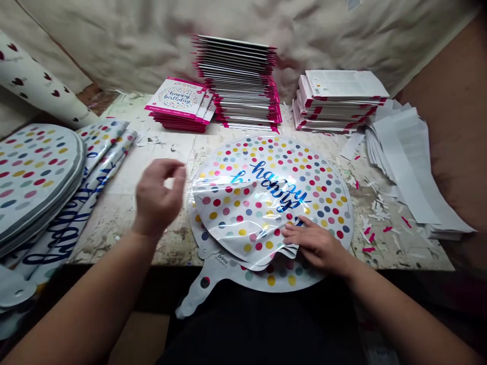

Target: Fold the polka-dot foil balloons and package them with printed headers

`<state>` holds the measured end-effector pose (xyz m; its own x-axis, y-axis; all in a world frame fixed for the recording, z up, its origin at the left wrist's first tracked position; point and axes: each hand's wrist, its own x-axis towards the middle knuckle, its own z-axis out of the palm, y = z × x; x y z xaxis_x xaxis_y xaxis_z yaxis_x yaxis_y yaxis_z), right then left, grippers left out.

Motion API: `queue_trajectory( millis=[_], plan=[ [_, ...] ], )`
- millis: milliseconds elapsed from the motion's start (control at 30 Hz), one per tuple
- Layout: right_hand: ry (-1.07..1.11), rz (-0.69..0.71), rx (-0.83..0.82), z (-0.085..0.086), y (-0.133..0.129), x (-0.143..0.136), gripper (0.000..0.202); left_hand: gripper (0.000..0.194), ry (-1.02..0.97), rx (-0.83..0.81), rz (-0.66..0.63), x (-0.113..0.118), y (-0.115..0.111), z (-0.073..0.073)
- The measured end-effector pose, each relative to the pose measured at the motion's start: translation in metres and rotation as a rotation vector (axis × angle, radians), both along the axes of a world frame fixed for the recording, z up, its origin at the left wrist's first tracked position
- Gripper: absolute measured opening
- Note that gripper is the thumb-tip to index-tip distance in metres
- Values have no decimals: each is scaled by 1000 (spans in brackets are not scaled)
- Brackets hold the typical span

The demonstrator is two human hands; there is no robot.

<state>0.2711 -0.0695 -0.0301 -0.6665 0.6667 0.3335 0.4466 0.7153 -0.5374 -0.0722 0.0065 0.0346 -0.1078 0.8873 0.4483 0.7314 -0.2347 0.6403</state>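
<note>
Head view — fold step looks in hand: dotted foil balloon point(236, 223) lies part-folded on a flat dotted sheet point(333, 203), front-centre of the desk point(125, 203). Right hand point(315, 243) rests on the folded foil near its loose edge, fingers spread and laid down, not gripping. Left hand point(160, 197) hangs off the foil to the left, fingers curled; can't tell if thumb and finger meet or hold anything. My read: next move calls for light, even pressure along the crease and left-hand support, since slick foil may spring back.

Counts: 2 hands; 1 part-folded balloon on top, layers below unclear. Card piles, 3 — left pile point(178, 99), tall middle pile point(241, 86), right pile point(338, 99). 1 stack of paper strips point(411, 162). 1 stack of round dotted foils point(38, 177), 2 long foil bundles point(114, 162) beside it. Scraps point(380, 208): too many to count.
</note>
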Motion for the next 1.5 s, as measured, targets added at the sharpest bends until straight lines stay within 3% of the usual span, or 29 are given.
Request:
queue_trajectory(
  millis=[67,133,200,267,400,567,767,867,967,1000,1033,1133,1200,1333,1433,1500],
  plan=[
    [-2,-1,7,0,-1,1,32,43,-363,-401,119,-26,0,2],
    [-7,5,13,0,-2,1,33,60,-721,-865,-3,-37,3,0],
    [-16,13,16,0,-1,0,33,71,-967,-1153,-117,-33,8,-3],
    [-20,14,19,0,-1,0,34,71,-1117,-1270,-167,-21,14,-5],
    [-12,0,21,0,-2,-1,34,57,-1348,-1333,-256,5,20,-4],
    [-5,-12,24,1,-6,0,35,42,-1402,-1302,-170,18,30,-14],
    [-40,-9,42,-4,-5,-2,39,33,-1155,-1105,-87,4,51,-18],
    [-38,-1,80,-6,-3,-4,39,27,-914,-781,29,-11,57,-12],
    [-34,-9,102,-5,-3,-6,38,32,-675,-432,177,-6,49,-11],
    [-33,-13,108,-5,-4,-6,38,31,-585,-365,123,3,44,-13],
    [-32,-16,112,-6,-4,-7,38,29,-466,-329,-12,14,38,-16],
    [-31,-19,109,-7,-7,-7,40,29,88,-250,-637,52,24,-32],
    [-27,-39,67,-6,-8,-8,42,38,386,-227,-881,70,21,-42],
    [21,-145,-144,-1,-8,-9,44,51,712,-335,-882,79,28,-45],
    [41,-129,-212,0,-6,-8,31,62,779,-393,-829,89,34,-38],
    [47,-96,-194,-2,-4,-7,25,58,783,-333,-901,104,35,-36]
  ],
)
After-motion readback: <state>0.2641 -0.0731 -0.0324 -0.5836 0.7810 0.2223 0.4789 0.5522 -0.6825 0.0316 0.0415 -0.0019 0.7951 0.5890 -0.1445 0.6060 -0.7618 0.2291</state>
